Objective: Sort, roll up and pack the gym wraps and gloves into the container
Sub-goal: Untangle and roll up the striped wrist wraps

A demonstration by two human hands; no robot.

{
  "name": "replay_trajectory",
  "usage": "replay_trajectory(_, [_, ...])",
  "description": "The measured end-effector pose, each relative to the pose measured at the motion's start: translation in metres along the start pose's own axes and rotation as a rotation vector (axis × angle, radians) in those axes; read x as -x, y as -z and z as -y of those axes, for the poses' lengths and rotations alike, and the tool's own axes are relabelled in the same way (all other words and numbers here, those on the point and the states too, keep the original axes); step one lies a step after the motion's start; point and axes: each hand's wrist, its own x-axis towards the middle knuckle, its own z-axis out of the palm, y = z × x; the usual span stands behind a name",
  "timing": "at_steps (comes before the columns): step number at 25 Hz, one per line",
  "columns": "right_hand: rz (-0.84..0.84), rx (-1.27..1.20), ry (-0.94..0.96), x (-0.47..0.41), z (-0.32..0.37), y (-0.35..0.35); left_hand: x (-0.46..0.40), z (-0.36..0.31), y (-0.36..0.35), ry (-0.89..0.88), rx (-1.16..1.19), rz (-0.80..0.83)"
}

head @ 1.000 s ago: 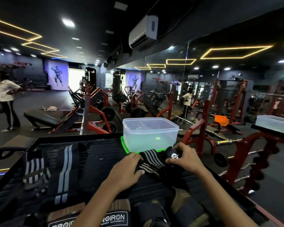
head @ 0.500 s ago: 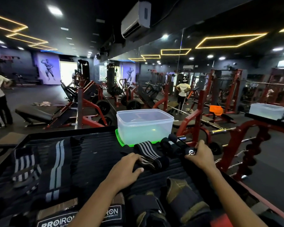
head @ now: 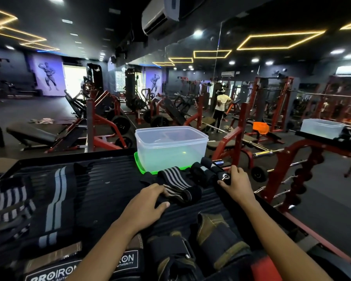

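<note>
A clear plastic container (head: 171,148) stands empty on its green lid (head: 139,166) at the far edge of a black ribbed platform (head: 109,191). Just in front of it lies a black wrap with grey stripes (head: 176,182), stretched out sideways. My left hand (head: 148,201) presses down on the wrap's left end. My right hand (head: 235,184) pinches the wrap's right end, which carries a white logo tab. Two more striped wraps (head: 53,199) lie at the left. Black gloves with tan trim (head: 215,238) lie near me.
A black strap printed PROIRON (head: 55,272) lies at the near edge. Red gym machines and benches (head: 101,126) fill the floor beyond the platform. A red rack (head: 304,175) stands at the right beside a mirror wall. A person (head: 221,107) stands far off.
My right hand has pulled the wrap's logo end out to the right, unfolding the bunched wrap into a longer strip. My left hand has stayed on the other end.
</note>
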Motion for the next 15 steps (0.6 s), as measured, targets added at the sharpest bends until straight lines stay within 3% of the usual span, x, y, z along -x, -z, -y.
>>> replay_trajectory(8, [-0.018,0.368,0.094,0.005,0.012,-0.001,0.002,-0.002,0.002,0.03,-0.011,-0.023])
replay_trajectory(15, [0.011,0.151,0.189,0.002,0.049,0.018,0.003,-0.001,0.004,0.036,0.001,-0.067])
